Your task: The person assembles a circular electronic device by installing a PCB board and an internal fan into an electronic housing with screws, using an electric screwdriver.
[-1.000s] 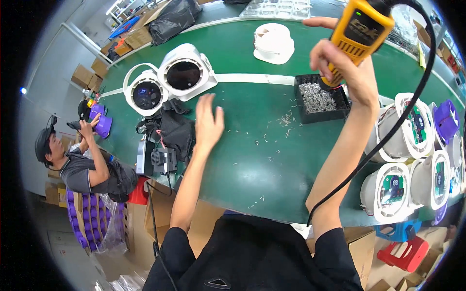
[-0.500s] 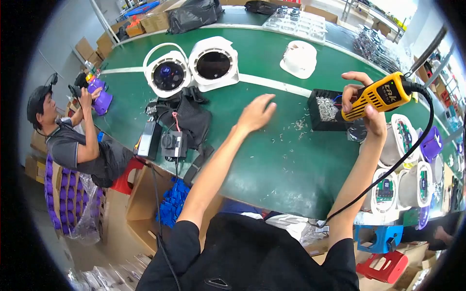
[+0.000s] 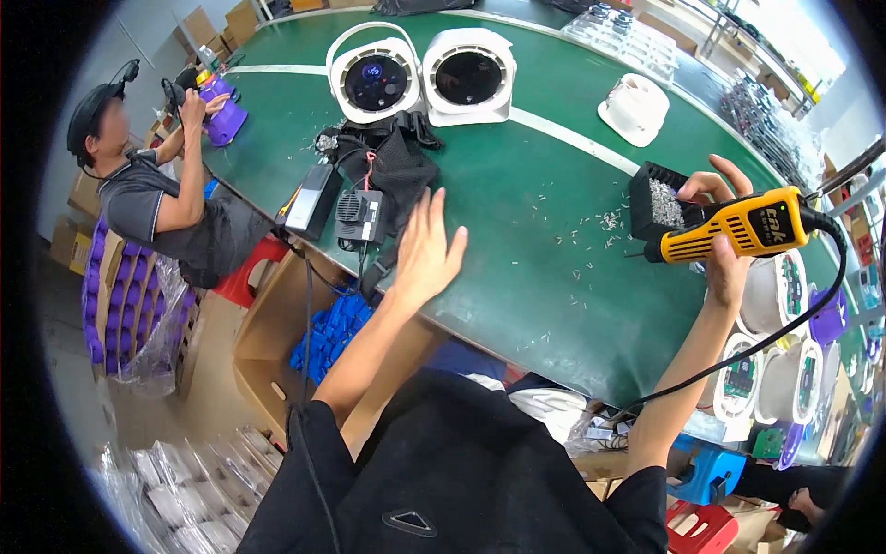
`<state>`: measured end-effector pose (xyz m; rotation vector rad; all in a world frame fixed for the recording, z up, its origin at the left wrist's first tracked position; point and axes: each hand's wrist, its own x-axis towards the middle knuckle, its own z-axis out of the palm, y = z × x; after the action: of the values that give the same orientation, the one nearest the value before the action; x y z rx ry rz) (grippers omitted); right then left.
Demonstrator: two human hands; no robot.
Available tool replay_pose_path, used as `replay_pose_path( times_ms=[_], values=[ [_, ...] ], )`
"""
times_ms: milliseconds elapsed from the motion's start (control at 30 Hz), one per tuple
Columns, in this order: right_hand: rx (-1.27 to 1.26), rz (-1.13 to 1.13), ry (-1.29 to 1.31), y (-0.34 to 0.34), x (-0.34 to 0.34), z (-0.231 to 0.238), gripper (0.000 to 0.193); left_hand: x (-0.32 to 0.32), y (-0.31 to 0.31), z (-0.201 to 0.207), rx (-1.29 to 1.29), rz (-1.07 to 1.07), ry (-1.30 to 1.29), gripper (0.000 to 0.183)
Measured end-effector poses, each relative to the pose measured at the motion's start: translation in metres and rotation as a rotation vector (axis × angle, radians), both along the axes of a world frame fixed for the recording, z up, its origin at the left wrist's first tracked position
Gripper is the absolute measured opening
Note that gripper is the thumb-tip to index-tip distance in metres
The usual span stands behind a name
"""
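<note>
My right hand point(image 3: 724, 217) grips a yellow and black electric screwdriver point(image 3: 738, 228), held level with its bit pointing left and its cable trailing from the right end. The fingers reach beside a black box point(image 3: 643, 210) of small silver screws point(image 3: 664, 202). Whether a screw is between the fingertips, I cannot tell. My left hand point(image 3: 427, 251) is open with fingers spread, over the table just right of a black mesh bag point(image 3: 397, 180) with straps. A black power unit point(image 3: 360, 218) lies beside that bag.
Loose screws point(image 3: 577, 274) lie scattered over the green table point(image 3: 517, 240). Two white round-faced devices point(image 3: 467, 78) stand at the back, a white housing point(image 3: 635, 109) at back right. White housings with circuit boards point(image 3: 738, 374) crowd the right. A co-worker point(image 3: 152, 185) sits left, handling a purple part.
My left hand has moved left and nearer, from mid-table to beside the mesh bag. The screwdriver, still in my right hand, has come down nearer the table. The whole view has shifted.
</note>
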<state>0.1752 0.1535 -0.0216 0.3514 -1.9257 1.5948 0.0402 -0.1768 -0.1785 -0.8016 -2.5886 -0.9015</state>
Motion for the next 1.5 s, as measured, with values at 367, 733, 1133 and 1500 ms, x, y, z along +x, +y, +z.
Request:
replay_pose_path(
  times_ms=[367, 733, 1133, 1500],
  values=[
    [-0.069, 0.184, 0.046, -0.014, -0.002, -0.009, 0.095, -0.005, 0.046, 0.003, -0.19, -0.053, -0.067, 0.064],
    [-0.167, 0.135, -0.001, -0.03, 0.009, -0.022, 0.108, 0.033, 0.128, 0.008, -0.049, -0.523, -0.182, 0.059],
    [-0.278, -0.235, 0.078, -0.007, 0.011, -0.054, 0.035, -0.13, 0.132, -0.037, 0.054, -0.024, 0.107, 0.06],
    [0.085, -1.176, -0.488, 0.064, 0.006, -0.123, 0.052, -0.081, 0.25, -0.007, 0.175, -0.792, -0.187, 0.04]
  ],
)
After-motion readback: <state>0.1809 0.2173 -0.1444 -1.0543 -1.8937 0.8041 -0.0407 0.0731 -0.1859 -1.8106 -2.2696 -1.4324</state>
